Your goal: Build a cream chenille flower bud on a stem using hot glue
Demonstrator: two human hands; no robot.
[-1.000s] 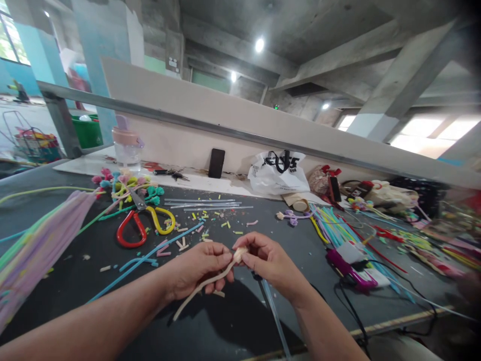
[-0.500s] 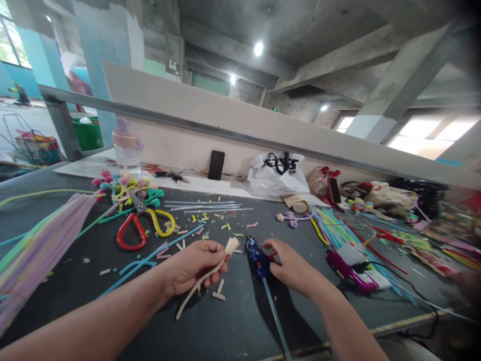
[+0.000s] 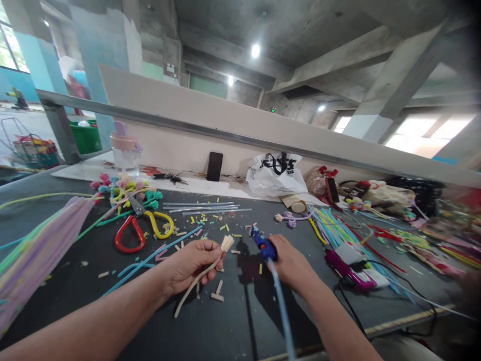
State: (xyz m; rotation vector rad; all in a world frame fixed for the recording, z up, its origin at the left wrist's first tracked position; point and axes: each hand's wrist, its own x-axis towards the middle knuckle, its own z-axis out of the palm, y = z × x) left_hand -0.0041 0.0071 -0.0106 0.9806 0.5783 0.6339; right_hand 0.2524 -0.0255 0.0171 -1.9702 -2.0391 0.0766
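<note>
Between the thumb and fingers of my left hand [image 3: 201, 263] is a bundle of cream pipe cleaner pieces [image 3: 227, 243], its cut ends poking up past the fingertips. One long cream stem hangs down from it toward the table's front. To the right, my right hand [image 3: 287, 258] is wrapped round a blue glue gun [image 3: 264, 244], whose nozzle points away and to the left. A long clear glue stick [image 3: 280, 296] sticks out of its back toward me. Short cream pieces [image 3: 217, 297] lie on the dark table below my left hand.
Scissors with red and yellow handles [image 3: 145, 230] lie at left, beside pompom stems [image 3: 152, 198] and pastel pipe cleaners [image 3: 62, 240]. Behind are clear glue sticks [image 3: 203, 206], a phone [image 3: 214, 166] and a white bag [image 3: 276, 173]. A purple tool [image 3: 349, 271] with a black cord lies at right.
My right hand has taken hold of the glue gun and lifted it off the table, its shadow now apart from it. My left hand stays nearly still with the cream bundle.
</note>
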